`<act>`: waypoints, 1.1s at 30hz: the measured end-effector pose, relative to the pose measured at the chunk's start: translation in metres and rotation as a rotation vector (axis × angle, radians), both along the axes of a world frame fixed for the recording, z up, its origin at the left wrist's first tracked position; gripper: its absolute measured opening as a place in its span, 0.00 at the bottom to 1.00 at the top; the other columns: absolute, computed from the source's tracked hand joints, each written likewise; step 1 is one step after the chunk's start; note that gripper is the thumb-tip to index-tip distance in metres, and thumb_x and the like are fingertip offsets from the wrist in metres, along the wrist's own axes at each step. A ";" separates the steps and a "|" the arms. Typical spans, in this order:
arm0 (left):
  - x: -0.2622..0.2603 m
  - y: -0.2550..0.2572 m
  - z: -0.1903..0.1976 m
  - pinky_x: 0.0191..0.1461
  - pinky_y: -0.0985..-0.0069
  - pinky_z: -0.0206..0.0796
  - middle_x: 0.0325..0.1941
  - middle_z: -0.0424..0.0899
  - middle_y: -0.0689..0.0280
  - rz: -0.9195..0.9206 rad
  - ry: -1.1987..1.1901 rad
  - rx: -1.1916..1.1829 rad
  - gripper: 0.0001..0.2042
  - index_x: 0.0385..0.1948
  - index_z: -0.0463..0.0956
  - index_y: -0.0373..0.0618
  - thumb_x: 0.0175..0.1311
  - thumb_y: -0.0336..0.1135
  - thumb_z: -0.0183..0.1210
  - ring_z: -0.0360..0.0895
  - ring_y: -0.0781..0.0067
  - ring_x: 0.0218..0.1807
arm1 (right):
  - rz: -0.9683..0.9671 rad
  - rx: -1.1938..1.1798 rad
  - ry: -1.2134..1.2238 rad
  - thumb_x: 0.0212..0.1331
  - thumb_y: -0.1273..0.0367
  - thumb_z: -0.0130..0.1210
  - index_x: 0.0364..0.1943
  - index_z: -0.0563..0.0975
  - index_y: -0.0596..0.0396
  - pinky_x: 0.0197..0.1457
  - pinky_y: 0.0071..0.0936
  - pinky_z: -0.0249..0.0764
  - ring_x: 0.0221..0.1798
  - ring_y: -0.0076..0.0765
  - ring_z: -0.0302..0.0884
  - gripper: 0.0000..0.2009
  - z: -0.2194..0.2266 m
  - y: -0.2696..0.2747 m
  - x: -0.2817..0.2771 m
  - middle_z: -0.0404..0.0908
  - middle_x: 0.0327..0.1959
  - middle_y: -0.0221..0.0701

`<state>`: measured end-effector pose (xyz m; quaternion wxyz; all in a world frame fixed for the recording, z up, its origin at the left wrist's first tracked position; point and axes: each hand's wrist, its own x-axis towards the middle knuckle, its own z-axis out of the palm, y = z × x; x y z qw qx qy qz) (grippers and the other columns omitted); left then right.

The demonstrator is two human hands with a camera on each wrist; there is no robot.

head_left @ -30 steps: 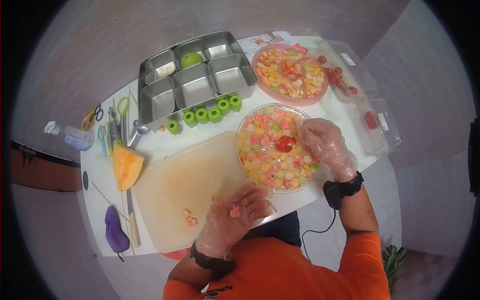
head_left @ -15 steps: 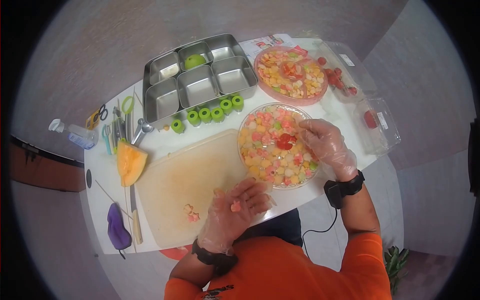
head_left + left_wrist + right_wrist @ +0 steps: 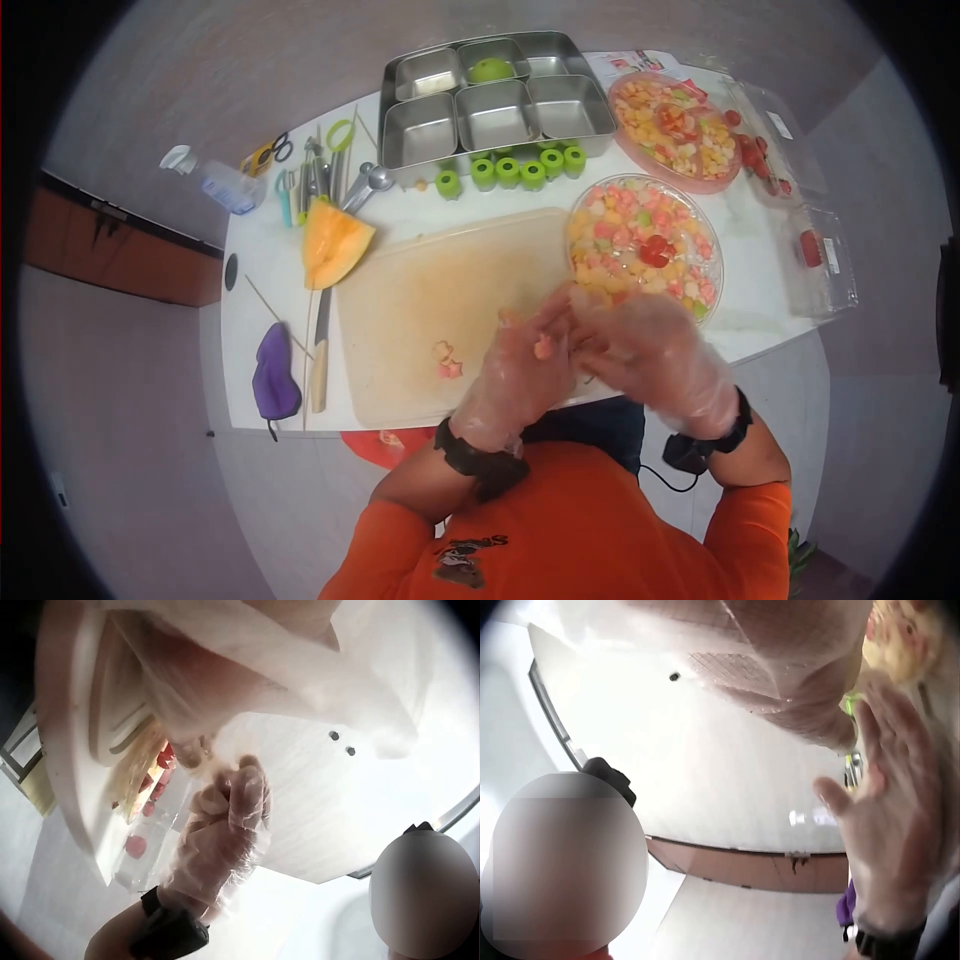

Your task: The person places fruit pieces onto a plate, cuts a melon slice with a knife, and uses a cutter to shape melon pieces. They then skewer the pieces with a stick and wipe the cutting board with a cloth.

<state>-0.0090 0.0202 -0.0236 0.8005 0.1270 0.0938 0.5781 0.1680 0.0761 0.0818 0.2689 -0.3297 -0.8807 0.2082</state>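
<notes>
My left hand, in a clear plastic glove, is held palm up over the near right part of the cutting board. A small pink fruit shape lies on its palm; in the right wrist view the fingers of the left hand are straight. My gloved right hand is at the left fingertips, its fingers bent in the left wrist view; I cannot tell what they pinch. A round clear plate of fruit shapes is just beyond, partly hidden by the right hand.
Several cut pieces lie on the board. Left of it are a melon wedge, a knife and a purple pouch. Green-topped cutters line the steel tray. A pink platter stands at back right.
My right hand has come from the plate's right side down to the left fingertips. The left hand keeps the pink shape on its palm. The head view has shifted, so the table sits farther right.
</notes>
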 end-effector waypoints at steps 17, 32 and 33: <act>0.002 -0.004 0.034 0.83 0.51 0.49 0.82 0.54 0.56 -0.019 0.358 0.004 0.58 0.80 0.43 0.45 0.58 0.82 0.51 0.53 0.52 0.82 | 0.114 -0.077 0.012 0.49 0.71 0.64 0.26 0.80 0.56 0.43 0.40 0.77 0.37 0.48 0.80 0.05 -0.007 -0.010 -0.030 0.81 0.28 0.38; 0.002 -0.006 0.030 0.81 0.54 0.53 0.77 0.62 0.51 0.073 0.454 -0.048 0.53 0.78 0.51 0.41 0.63 0.80 0.46 0.60 0.51 0.78 | 0.041 -0.096 0.003 0.45 0.72 0.63 0.21 0.77 0.55 0.34 0.44 0.75 0.30 0.52 0.80 0.05 -0.010 -0.024 -0.038 0.79 0.23 0.40; 0.002 -0.007 0.032 0.81 0.54 0.53 0.77 0.62 0.51 0.071 0.456 -0.048 0.53 0.78 0.51 0.41 0.63 0.80 0.46 0.60 0.51 0.78 | 0.075 -0.101 -0.005 0.47 0.72 0.61 0.22 0.77 0.57 0.36 0.44 0.75 0.30 0.52 0.80 0.05 -0.009 -0.025 -0.037 0.79 0.24 0.41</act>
